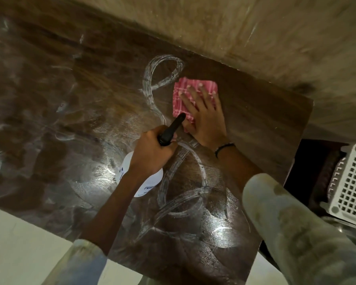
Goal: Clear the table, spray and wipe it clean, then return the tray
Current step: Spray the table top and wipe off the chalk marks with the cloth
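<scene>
The dark brown wooden table fills most of the view, its surface wet and streaked with white looping wipe marks. My right hand lies flat, fingers spread, pressing a folded red-and-white checked cloth onto the table near its far right corner. My left hand grips the black trigger head of a white spray bottle, held just above the table, its nozzle pointing toward the cloth. No tray is in view.
A beige wall runs along the table's far edge. A white perforated plastic crate sits lower down beyond the table's right edge. Pale floor shows at the near left.
</scene>
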Demonstrator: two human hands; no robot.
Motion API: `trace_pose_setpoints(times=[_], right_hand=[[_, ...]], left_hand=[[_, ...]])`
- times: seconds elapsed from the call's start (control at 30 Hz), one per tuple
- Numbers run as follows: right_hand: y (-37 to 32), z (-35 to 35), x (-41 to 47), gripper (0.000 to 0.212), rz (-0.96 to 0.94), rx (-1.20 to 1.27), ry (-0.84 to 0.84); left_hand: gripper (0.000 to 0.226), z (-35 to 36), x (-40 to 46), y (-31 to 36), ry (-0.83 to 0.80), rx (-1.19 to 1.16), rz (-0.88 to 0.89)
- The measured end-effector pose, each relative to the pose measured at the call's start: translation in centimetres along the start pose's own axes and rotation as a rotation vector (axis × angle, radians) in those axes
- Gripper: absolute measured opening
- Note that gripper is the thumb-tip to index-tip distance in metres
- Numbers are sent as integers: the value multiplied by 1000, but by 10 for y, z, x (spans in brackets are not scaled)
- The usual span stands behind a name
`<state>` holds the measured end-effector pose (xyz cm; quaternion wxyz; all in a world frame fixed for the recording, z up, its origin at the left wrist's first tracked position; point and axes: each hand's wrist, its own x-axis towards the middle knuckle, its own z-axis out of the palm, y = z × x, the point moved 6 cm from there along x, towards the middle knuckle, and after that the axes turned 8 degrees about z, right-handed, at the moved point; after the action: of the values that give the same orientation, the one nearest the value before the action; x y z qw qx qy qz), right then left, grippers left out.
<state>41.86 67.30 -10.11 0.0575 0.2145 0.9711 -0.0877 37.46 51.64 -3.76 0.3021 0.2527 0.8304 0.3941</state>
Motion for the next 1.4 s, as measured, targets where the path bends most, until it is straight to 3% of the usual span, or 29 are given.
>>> trace_pose_setpoints(times=[0.1, 0.33, 0.5, 0.67, 0.87, 1.07, 1.2, 1.4], right_hand=[[23, 2, -14, 65, -46, -44, -15], [83, -2, -60, 65, 305, -7, 26], [89, 4, -96, 65, 210, -35, 8], [89, 3, -102, 64, 212, -16, 5], [90, 2, -102, 65, 207, -19, -11], [87, 3, -100, 65, 239, -23, -26], [63, 5, -90, 66, 280, 3, -27], [-19, 18, -90, 64, 52, 41, -41]], left_hand=[[7, 8, -10, 2, -40, 42, 25], [22, 43, -50, -1, -231, 82, 24], [18, 70, -81, -5, -320, 172, 59], [33, 73, -93, -10, -257, 191, 31], [8, 63, -91, -27, -247, 198, -50], [25, 45, -91, -34, -141, 168, -96], [4, 39, -96, -40, -108, 74, -121], [25, 34, -101, -35, -88, 13, -88]])
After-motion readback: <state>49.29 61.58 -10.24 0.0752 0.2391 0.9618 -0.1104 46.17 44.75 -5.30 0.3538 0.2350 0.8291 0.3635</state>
